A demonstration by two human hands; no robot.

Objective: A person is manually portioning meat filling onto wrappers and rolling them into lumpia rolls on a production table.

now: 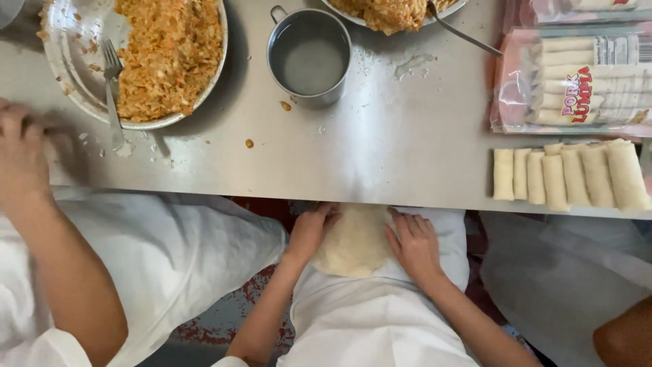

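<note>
A steel worktable [380, 156] fills the upper view, with white aprons below its near edge. Just under that edge, a round pale wrapper [353, 241] lies on the person's lap. The left hand [311, 231] rests on the wrapper's left rim with fingers curled over it; the right hand [414, 243] lies flat and spread on its right rim. At the table's near right edge sits a row of rolled spring rolls [569, 175], with bagged rolls [577, 81] behind. A metal cup of water [309, 58] stands mid-table, beside a plate of orange filling [166, 58] with a fork [112, 88]. A co-worker's hand [22, 153] rests at the left edge.
</note>
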